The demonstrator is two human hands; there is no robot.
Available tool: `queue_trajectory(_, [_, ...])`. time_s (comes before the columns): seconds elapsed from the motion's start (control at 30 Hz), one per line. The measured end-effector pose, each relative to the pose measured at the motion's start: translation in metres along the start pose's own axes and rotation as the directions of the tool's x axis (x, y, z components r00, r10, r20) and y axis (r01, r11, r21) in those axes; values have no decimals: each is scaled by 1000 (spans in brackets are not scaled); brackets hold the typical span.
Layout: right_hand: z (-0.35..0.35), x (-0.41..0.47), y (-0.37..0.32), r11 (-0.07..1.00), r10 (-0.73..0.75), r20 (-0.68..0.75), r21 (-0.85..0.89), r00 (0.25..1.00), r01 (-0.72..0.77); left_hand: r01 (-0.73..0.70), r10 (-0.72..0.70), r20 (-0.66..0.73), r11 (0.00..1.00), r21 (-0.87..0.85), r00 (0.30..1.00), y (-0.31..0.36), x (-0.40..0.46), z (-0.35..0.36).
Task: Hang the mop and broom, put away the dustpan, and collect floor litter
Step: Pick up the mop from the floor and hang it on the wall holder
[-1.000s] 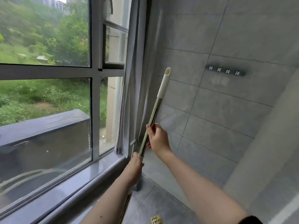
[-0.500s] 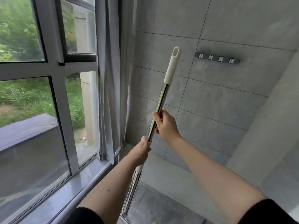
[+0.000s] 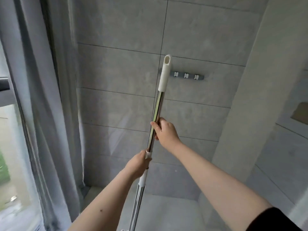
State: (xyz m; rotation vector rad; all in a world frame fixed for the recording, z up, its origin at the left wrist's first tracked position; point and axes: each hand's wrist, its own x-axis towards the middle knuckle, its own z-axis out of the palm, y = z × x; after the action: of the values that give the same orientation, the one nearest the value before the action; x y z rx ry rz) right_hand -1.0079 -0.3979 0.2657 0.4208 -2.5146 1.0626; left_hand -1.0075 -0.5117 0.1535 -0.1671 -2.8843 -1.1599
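Note:
I hold a long shiny metal handle (image 3: pixel 158 107) upright, tilted slightly right; whether it belongs to the mop or the broom is hidden, as its head is below the frame. Its cream plastic tip (image 3: pixel 165 74) has a hanging hole and overlaps the left end of a grey wall rack (image 3: pixel 188 75) with white clips. My right hand (image 3: pixel 164 130) grips the metal shaft at mid height. My left hand (image 3: pixel 138 165) grips lower, at the white collar joint.
A grey tiled wall (image 3: pixel 120 72) stands ahead. Grey curtains (image 3: pixel 50 97) hang at the left beside the window (image 3: pixel 10 147). A pale wall corner (image 3: pixel 246 97) juts out at the right. A low tiled ledge (image 3: pixel 166 205) runs along the floor.
The view has swung right, away from the window. The handle has moved toward the wall, so its tip now overlaps the rack's left end. Both hands keep their grip.

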Motion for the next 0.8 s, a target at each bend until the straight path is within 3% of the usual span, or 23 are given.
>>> queue_trajectory(0.57, [-43, 234, 72, 996, -10, -156, 87, 988, 24, -189, 161, -249, 978, -92, 955, 77, 236, -8])
queue_trajectory(0.8, [-62, 314, 83, 992, -17, -207, 117, 978, 42, -229, 214, -320, 974, -7, 923, 106, 306, -26])
